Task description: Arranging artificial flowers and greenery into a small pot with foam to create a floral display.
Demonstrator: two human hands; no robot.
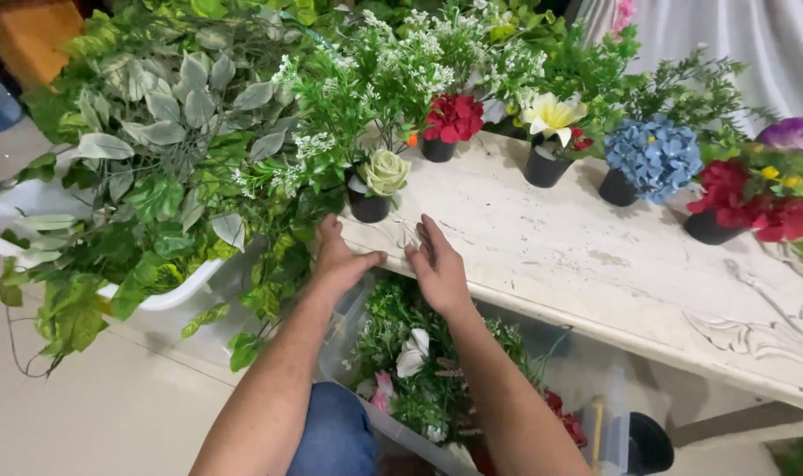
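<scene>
Left hand: the left hand rests at the near edge of the white table, fingers curled loosely, thumb stretched toward 3 o'clock; it pinches nothing that can be made out.
Right hand: the right hand lies just beside it, fingers together and extended toward 11 o'clock, palm turned toward the left hand.
Thin stem: a pale thin stem lies on the table between the fingertips; its long axis runs roughly 12 to 6 o'clock. Whether either hand touches it cannot be told.
Nearest pot: a black pot with a pale green rose stands upright at 12 o'clock from the hands, near them.
Table edge: the near edge runs from 10 o'clock down to 4 o'clock, directly under both wrists.
Open room: bare tabletop stretches toward 3 o'clock from the right hand.
Back row: a red flower pot, a yellow lily pot and a blue hydrangea pot line the far side.
Left side: a white tub of leafy greenery crowds in at 9 o'clock.
Below: a clear bin of flowers sits under the forearms.
</scene>
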